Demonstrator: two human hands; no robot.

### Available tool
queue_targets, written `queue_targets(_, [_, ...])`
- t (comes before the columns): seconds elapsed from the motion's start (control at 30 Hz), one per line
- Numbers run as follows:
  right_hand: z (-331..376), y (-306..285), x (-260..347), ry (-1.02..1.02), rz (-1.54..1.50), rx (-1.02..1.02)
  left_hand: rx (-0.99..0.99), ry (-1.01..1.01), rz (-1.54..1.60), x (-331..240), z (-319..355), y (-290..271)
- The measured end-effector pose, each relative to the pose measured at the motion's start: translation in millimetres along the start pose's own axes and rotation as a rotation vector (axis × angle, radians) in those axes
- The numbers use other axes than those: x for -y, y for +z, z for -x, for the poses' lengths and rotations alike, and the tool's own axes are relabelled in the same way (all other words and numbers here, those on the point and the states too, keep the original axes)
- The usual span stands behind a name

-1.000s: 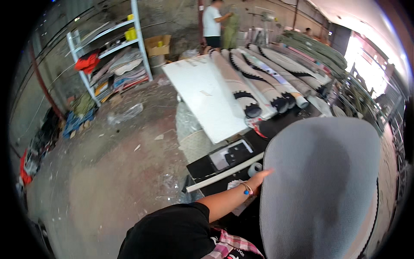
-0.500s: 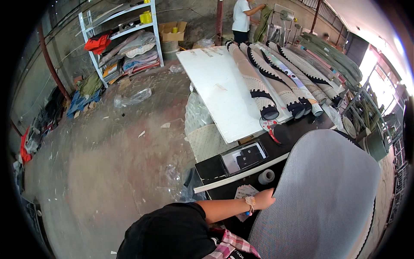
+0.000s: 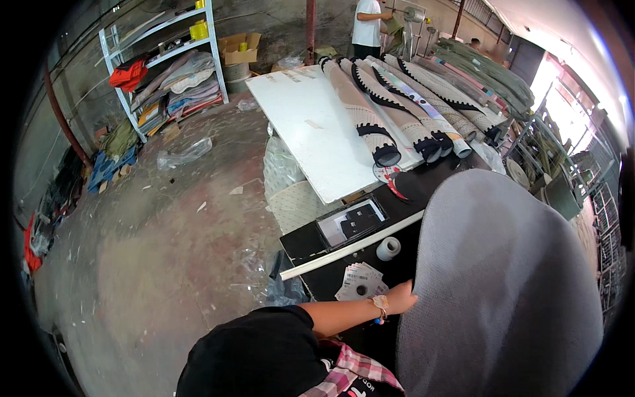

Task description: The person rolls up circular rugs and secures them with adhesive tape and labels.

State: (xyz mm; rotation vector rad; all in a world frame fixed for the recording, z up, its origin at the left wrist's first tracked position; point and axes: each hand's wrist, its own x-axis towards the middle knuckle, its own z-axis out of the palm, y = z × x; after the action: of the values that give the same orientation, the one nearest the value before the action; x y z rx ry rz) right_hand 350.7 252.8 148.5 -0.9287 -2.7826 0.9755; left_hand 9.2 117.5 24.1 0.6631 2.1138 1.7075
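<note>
A large grey mat (image 3: pixel 503 278) with rounded corners and a woven-looking face stands raised in front of me at the right. My left hand (image 3: pixel 401 298) is closed on its left edge, the fingers partly hidden behind it. My right hand is not in view. Beside my left wrist, several printed cards (image 3: pixel 359 276) lie fanned on the black tabletop (image 3: pixel 324 278), a dark round spot among them. A white roll (image 3: pixel 388 248) sits just beyond them.
A shallow black tray (image 3: pixel 325 227) with dark packets lies behind a white strip (image 3: pixel 344 250). Rolled patterned mats (image 3: pixel 370 126) with black scalloped edges rest on a white board (image 3: pixel 297 126). A person (image 3: pixel 367 30) stands far back. Left is a loaded metal shelf (image 3: pixel 218 59).
The mat has tilted and swung, its lower part now further right, while my left hand keeps its edge. More of the cards shows. The whole view has shifted slightly.
</note>
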Motion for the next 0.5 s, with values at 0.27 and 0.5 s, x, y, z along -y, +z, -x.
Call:
queue_targets(0.27, [-9,-16,-42,0.176,-0.047,-0.062,-0.048,0.089,0.043,-38,14,-5])
queue_targets(0.5, [-39,-35,-76,0.387,-0.044,-0.045,0.099,-0.069,0.002,-21,58,10])
